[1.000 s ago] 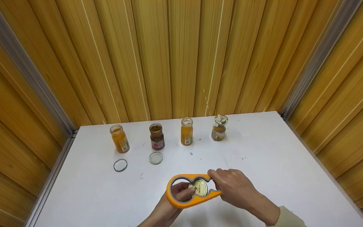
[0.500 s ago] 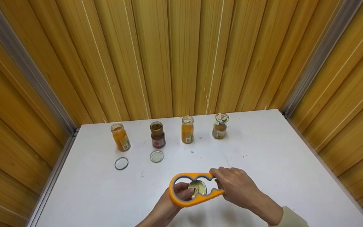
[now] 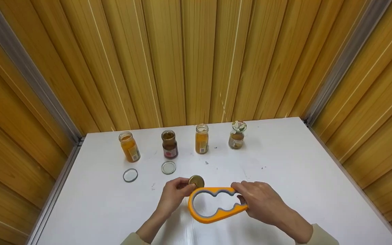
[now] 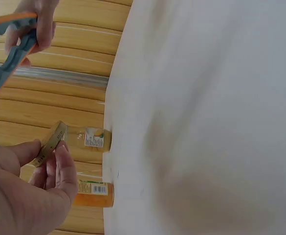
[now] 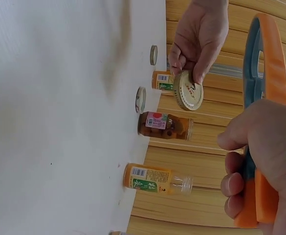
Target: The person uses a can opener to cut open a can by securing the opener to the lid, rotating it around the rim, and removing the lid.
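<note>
Between thumb and fingers, my left hand point(image 3: 171, 197) pinches a gold jar lid point(image 3: 196, 181), tilted above the table. In the right wrist view the top of this lid point(image 5: 190, 93) shows printed lettering. My right hand point(image 3: 262, 200) grips the handle end of an orange jar opener point(image 3: 228, 213) lined with grey notched pads. The opener's loop is raised over the table, just nearer to me than the lid, with nothing inside it. Beyond the hands, an uncapped jar of orange contents point(image 3: 201, 141) stands upright near the back edge.
Left of it stand an uncapped brown jar point(image 3: 169, 146) and another uncapped orange jar point(image 3: 129, 148). A lid lies before each: one lid point(image 3: 168, 167) and another lid point(image 3: 130, 175). At the right is a jar with a patterned lid point(image 3: 239, 126). Wood-patterned walls point(image 3: 196, 68) enclose the white table point(image 3: 294, 163).
My left hand has drawn the lid out from behind the opener's loop, moving it up and left. The right hand and opener have shifted slightly right.
</note>
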